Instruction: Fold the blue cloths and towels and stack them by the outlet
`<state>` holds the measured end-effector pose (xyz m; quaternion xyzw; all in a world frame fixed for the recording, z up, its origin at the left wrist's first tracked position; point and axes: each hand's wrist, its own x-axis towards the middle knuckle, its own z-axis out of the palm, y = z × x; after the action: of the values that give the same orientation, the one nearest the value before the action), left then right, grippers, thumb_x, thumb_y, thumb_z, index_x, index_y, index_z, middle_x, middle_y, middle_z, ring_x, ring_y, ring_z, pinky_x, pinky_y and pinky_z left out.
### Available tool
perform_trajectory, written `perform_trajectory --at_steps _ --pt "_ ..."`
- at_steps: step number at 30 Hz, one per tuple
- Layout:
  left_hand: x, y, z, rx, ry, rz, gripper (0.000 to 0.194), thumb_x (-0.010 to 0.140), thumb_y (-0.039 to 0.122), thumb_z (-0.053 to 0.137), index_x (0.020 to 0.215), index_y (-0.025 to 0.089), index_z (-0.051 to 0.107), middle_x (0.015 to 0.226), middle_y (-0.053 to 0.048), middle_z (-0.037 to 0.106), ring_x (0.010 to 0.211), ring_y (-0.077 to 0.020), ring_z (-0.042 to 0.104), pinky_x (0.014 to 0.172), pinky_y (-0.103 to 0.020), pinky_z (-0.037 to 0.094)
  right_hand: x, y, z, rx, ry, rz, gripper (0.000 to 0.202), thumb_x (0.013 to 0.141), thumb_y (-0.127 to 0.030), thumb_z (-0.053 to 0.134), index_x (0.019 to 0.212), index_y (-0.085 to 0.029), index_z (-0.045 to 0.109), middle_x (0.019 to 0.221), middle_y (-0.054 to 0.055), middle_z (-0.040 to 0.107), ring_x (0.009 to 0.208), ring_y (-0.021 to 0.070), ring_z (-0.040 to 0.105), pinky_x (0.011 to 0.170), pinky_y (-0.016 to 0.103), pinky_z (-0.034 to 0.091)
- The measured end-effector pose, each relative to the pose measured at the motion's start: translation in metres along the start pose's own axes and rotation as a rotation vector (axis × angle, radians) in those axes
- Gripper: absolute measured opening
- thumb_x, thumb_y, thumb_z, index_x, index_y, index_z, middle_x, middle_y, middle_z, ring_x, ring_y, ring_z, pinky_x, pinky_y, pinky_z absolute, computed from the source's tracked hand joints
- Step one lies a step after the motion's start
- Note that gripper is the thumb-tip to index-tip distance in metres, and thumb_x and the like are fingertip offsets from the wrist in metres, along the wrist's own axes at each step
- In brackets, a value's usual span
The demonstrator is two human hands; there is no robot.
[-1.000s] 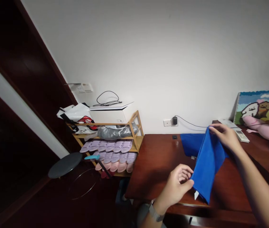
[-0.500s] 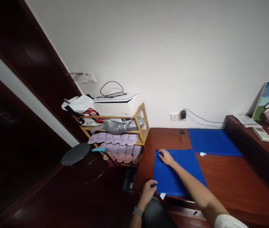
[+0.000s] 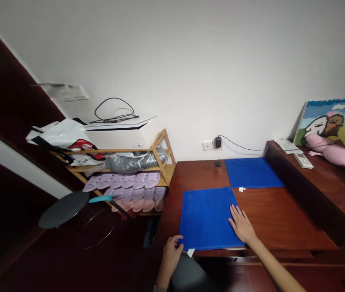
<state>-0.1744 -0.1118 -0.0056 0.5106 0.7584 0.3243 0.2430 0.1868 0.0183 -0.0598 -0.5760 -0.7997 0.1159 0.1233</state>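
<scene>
A square blue cloth (image 3: 207,217) lies flat at the front of the reddish-brown desk (image 3: 288,221), its white tag (image 3: 190,252) hanging over the front edge. At the cloth's near left corner, my left hand (image 3: 170,253) pinches the edge between thumb and fingers. My right hand (image 3: 242,226) rests palm down with fingers spread on the right part of the cloth. A second blue cloth (image 3: 253,173) is laid out farther back to the right, with a small white tag at its near edge.
Left of the desk stands a wooden rack (image 3: 165,156) with lilac and pink slippers, a white box (image 3: 117,137) and bags. A round black stool (image 3: 64,209) is beside it. On the raised right side are a remote (image 3: 303,160), a pink plush toy (image 3: 337,152) and a picture.
My right hand has moved from the cloth's far left corner to its right side and now lies flat. My left hand stays at the near left corner. The view has shifted right.
</scene>
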Motion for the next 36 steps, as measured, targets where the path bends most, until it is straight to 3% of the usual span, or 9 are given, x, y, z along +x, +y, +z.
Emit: perform_trajectory --at_steps 6,11,15,19,25,27,29,32,36 --pt "-0.003 -0.007 -0.001 0.093 0.004 0.000 0.033 0.076 0.019 0.057 0.100 0.022 0.079 0.101 -0.007 0.072 0.087 -0.0240 0.073 0.090 -0.039 0.060 0.003 -0.002 -0.004 0.044 0.043 0.013 0.068 0.107 -0.058 0.025 0.166 -0.024 0.037 0.170 0.005 0.037 0.160 0.0275 0.028 0.132 0.053 0.022" --pt "0.001 0.003 -0.001 0.203 0.151 0.101 0.032 0.084 0.023 0.056 0.106 0.024 0.079 0.119 -0.010 0.068 0.115 -0.0304 0.068 0.107 -0.048 0.054 0.067 0.005 -0.030 0.047 0.075 0.035 0.067 0.109 -0.048 0.018 0.167 -0.019 0.034 0.172 0.006 0.033 0.161 0.0259 0.024 0.131 0.051 0.023" --pt "0.022 0.033 0.014 0.210 0.113 0.233 0.033 0.093 0.024 0.049 0.108 0.025 0.078 0.120 -0.010 0.069 0.117 -0.0295 0.067 0.109 -0.049 0.053 0.109 0.006 -0.032 0.006 -0.025 0.039 0.066 0.107 -0.045 0.023 0.167 -0.017 0.033 0.172 0.007 0.032 0.162 0.0270 0.022 0.132 0.053 0.017" --pt "0.056 0.084 0.057 0.203 0.003 0.409 0.039 0.099 0.023 0.043 0.118 0.025 0.076 0.130 -0.010 0.071 0.126 -0.0272 0.065 0.114 -0.047 0.051 0.115 0.012 -0.016 0.013 -0.020 0.055 0.068 0.107 -0.048 0.023 0.167 -0.016 0.030 0.173 0.008 0.030 0.162 0.0265 0.021 0.132 0.053 0.015" --pt "0.106 0.169 0.164 0.325 -0.221 0.635 0.052 0.108 0.033 0.034 0.153 0.020 0.056 0.163 -0.012 0.051 0.155 -0.0284 0.041 0.129 -0.054 0.031 0.114 0.020 -0.008 -0.003 -0.015 0.022 0.066 0.106 -0.038 0.025 0.168 -0.018 0.029 0.174 0.007 0.025 0.163 0.0260 0.019 0.132 0.053 0.016" --pt "0.116 0.180 0.192 0.377 -0.277 0.621 0.057 0.110 0.039 0.028 0.160 0.018 0.045 0.168 -0.012 0.044 0.159 -0.0281 0.033 0.132 -0.054 0.025 0.115 0.022 -0.006 -0.019 -0.027 0.009 0.066 0.104 -0.033 0.026 0.168 -0.019 0.030 0.174 0.006 0.023 0.163 0.0251 0.017 0.132 0.051 0.016" --pt "0.125 0.176 0.203 0.418 -0.299 0.604 0.061 0.111 0.045 0.026 0.165 0.020 0.038 0.170 -0.010 0.039 0.161 -0.0269 0.028 0.133 -0.052 0.021 0.116 0.023 -0.004 -0.023 -0.030 0.014 0.065 0.104 -0.034 0.026 0.168 -0.019 0.030 0.175 0.004 0.023 0.163 0.0246 0.017 0.133 0.049 0.015" --pt "0.139 0.148 0.185 0.456 -0.263 0.570 0.062 0.110 0.049 0.026 0.166 0.023 0.035 0.172 -0.008 0.035 0.162 -0.0267 0.026 0.133 -0.053 0.019 0.116 0.023 -0.002 -0.011 -0.018 0.038 0.066 0.107 -0.041 0.021 0.168 -0.016 0.029 0.174 0.006 0.026 0.163 0.0255 0.018 0.133 0.050 0.014" --pt "0.164 0.092 0.117 0.518 -0.150 0.407 0.061 0.109 0.046 0.030 0.164 0.021 0.039 0.172 -0.011 0.036 0.161 -0.0288 0.026 0.132 -0.053 0.019 0.115 0.022 -0.001 -0.003 0.000 0.043 0.067 0.108 -0.045 0.017 0.168 -0.016 0.027 0.173 0.006 0.027 0.163 0.0259 0.020 0.133 0.052 0.015"
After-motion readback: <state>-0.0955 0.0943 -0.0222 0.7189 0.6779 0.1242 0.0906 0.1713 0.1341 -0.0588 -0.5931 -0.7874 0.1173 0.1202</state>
